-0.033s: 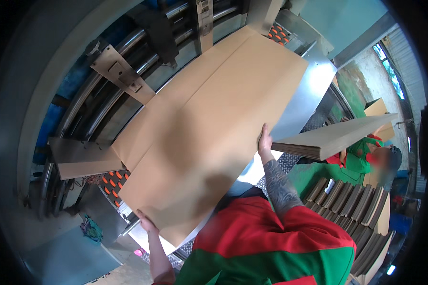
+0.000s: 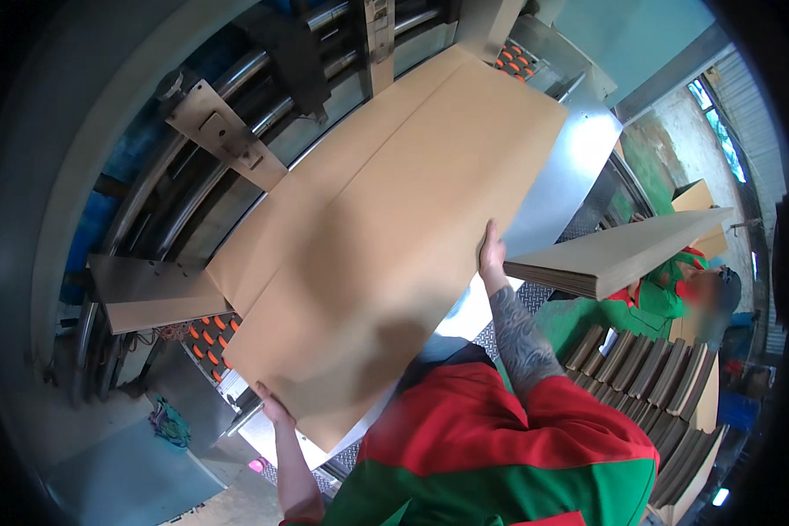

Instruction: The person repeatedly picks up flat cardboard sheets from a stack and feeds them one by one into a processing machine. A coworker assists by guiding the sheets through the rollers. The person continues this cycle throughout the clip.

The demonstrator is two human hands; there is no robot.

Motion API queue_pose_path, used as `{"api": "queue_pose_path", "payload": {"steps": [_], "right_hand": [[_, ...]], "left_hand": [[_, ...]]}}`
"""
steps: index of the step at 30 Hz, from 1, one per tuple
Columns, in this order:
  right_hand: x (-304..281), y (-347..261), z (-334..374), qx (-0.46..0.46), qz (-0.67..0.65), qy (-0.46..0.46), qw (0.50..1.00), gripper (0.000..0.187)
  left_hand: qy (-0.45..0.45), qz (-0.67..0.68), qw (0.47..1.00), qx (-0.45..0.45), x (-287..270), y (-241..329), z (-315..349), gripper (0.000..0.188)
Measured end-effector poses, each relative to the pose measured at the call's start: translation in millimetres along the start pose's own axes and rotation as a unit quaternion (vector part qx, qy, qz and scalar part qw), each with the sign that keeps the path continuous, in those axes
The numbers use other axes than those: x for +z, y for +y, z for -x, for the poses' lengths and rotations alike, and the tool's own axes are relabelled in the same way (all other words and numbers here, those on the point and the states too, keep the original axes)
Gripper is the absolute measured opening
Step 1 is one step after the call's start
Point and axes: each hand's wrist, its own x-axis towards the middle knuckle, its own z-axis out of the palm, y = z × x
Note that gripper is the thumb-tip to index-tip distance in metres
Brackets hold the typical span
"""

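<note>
A large brown cardboard sheet (image 2: 412, 184), creased lengthwise, lies slantwise on the metal feed table of a machine. My left hand (image 2: 274, 406) grips its near left corner, thumb on top and the other fingers mostly hidden. Further along the near edge, my right hand (image 2: 493, 252) holds the sheet with its thumb on the edge; the fingers under the board cannot be seen. The sheet's far long edge lies against the machine's upright metal plates (image 2: 223, 136).
Steel rollers (image 2: 245, 74) run behind the sheet. Orange rollers (image 2: 210, 346) show beside its left end. At right, a co-worker (image 2: 666, 289) is near a thick stack of cardboard (image 2: 622, 254). Bundled cardboard (image 2: 649, 377) stands below that. A metal guide plate (image 2: 153, 285) juts out at left.
Both hands have shifted very slightly forward, and the near left end of the sheet has slid a little away from me with them.
</note>
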Motion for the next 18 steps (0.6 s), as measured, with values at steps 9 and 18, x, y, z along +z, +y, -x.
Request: {"api": "queue_pose_path", "payload": {"steps": [9,18], "right_hand": [[76.5,-38.8,-85.3,0.058,0.012,-0.028,0.998,0.104],[100.5,-50.5,-84.2,0.101,-0.031,-0.094,0.99,0.1]], "left_hand": [[-0.115,-0.139,0.983,-0.022,38.4,29.0,-44.4,0.087],[-0.064,0.214,0.957,-0.184,36.9,-41.5,52.2,0.056]]}}
